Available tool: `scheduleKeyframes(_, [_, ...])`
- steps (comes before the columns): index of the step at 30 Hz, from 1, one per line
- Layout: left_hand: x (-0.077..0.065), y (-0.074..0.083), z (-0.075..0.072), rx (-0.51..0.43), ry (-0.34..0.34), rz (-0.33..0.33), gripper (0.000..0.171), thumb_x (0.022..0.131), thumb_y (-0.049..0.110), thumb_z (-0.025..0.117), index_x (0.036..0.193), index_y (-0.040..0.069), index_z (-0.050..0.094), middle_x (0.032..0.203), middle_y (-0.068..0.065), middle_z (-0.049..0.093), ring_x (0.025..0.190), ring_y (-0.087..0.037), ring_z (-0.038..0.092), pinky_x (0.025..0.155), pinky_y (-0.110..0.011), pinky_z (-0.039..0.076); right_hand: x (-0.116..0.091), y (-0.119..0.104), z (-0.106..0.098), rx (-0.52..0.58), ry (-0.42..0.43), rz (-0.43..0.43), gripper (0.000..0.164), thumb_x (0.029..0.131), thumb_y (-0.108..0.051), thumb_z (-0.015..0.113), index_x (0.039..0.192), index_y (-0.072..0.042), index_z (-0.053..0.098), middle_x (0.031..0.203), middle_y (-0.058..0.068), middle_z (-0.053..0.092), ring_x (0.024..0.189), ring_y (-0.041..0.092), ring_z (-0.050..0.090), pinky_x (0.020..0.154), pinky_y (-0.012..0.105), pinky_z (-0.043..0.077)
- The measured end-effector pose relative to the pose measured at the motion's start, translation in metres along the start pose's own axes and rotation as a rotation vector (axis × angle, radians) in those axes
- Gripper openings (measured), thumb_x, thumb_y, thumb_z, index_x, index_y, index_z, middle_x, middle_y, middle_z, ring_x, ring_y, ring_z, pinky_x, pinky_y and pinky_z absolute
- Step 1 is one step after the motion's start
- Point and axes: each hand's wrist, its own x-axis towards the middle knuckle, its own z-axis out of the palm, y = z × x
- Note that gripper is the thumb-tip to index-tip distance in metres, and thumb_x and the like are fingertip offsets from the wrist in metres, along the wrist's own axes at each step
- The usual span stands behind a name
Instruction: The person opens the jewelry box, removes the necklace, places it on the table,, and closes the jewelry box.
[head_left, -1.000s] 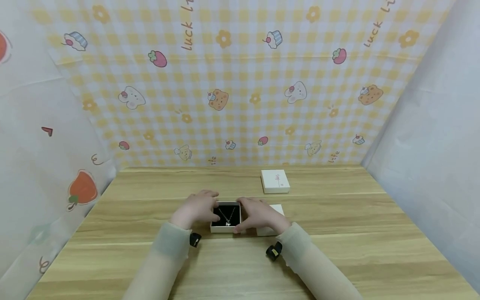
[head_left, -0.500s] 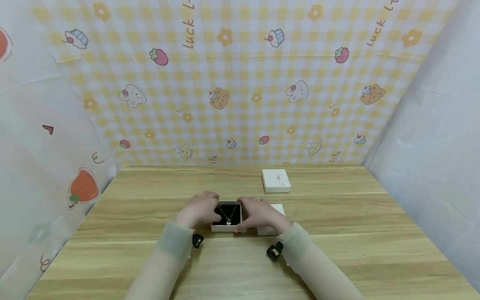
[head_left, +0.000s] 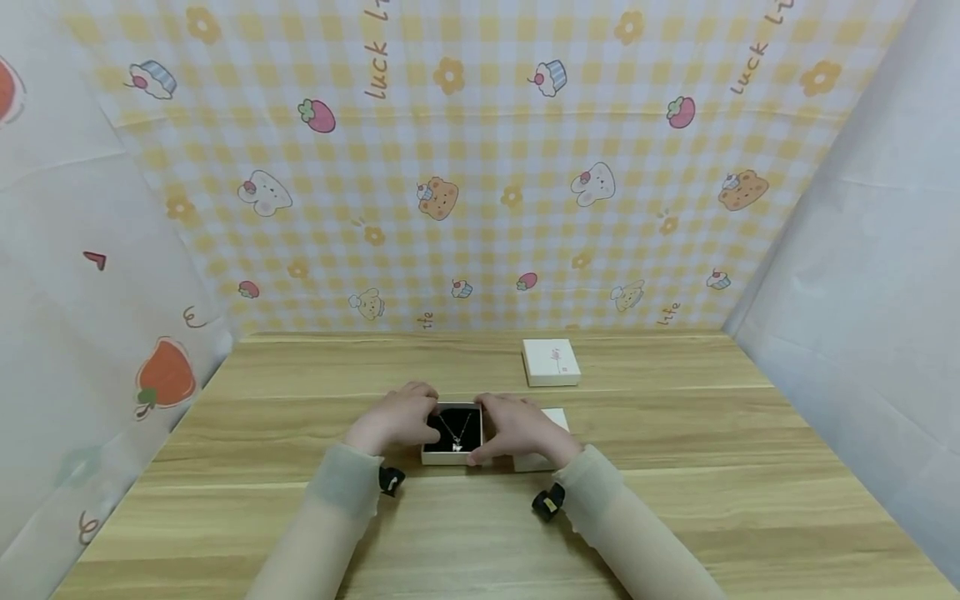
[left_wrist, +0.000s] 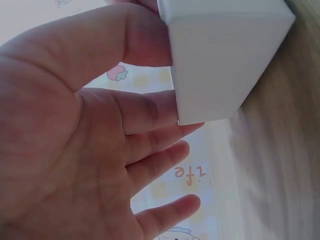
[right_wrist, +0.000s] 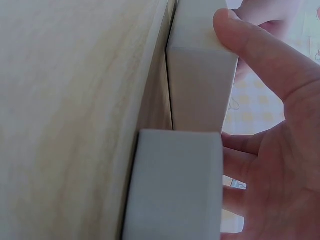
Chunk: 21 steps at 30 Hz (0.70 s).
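An uncovered white jewelry box with a black lining lies between my hands in the head view. Inside it rests a silver-coloured necklace with a small pendant, its chain forming a V. My left hand grips the box's left end, thumb over the rim above the lining and index finger at the far corner. From the right, my right hand holds the box, thumb at the front corner and fingers at the back. Partly under that hand sits a plain white box piece, beside the jewelry box's end wall.
Farther back on the wooden table stands a white square box with small pink print. A yellow checked cloth hangs behind the table, with pale cloths at both sides. Each wrist carries a small black device.
Both hands keep their places on the jewelry box. The left wrist has shifted only very slightly, and the head view has wobbled a little.
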Motion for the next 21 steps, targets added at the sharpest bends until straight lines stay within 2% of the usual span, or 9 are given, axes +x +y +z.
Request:
scheduleKeyframes(9, [-0.004, -0.003, -0.009, -0.013, -0.006, 0.04, 0.033, 0.073, 0.018, 0.071, 0.103, 0.004, 0.064, 0.126, -0.012, 0.054, 0.123, -0.032, 0.043, 0.101, -0.056, 0.034, 0.001, -0.001, -0.001, -0.009, 0.006, -0.002, 0.093, 0.071, -0.058, 0.077, 0.143, -0.009, 0.043, 0.14, 0.007, 0.051, 0.127, 0.028, 0.047, 0.101, 0.056, 0.034])
scheduleKeyframes(16, [-0.008, 0.001, -0.015, -0.026, 0.001, 0.052, 0.036, 0.072, 0.016, 0.072, 0.104, 0.002, 0.064, 0.111, -0.007, 0.057, 0.11, -0.027, 0.048, 0.094, -0.048, 0.041, 0.001, -0.001, 0.0, -0.012, 0.009, 0.001, 0.094, 0.071, -0.057, 0.077, 0.144, -0.009, 0.042, 0.138, 0.007, 0.052, 0.126, 0.027, 0.048, 0.101, 0.056, 0.034])
scheduleKeyframes(21, [-0.01, 0.003, -0.019, -0.038, 0.0, 0.056, 0.038, 0.074, 0.015, 0.071, 0.109, 0.003, 0.064, 0.113, -0.007, 0.057, 0.112, -0.028, 0.047, 0.095, -0.047, 0.041, 0.001, 0.0, 0.0, -0.004, 0.01, 0.004, 0.095, 0.07, -0.058, 0.078, 0.144, -0.009, 0.041, 0.137, 0.007, 0.053, 0.125, 0.027, 0.049, 0.101, 0.056, 0.034])
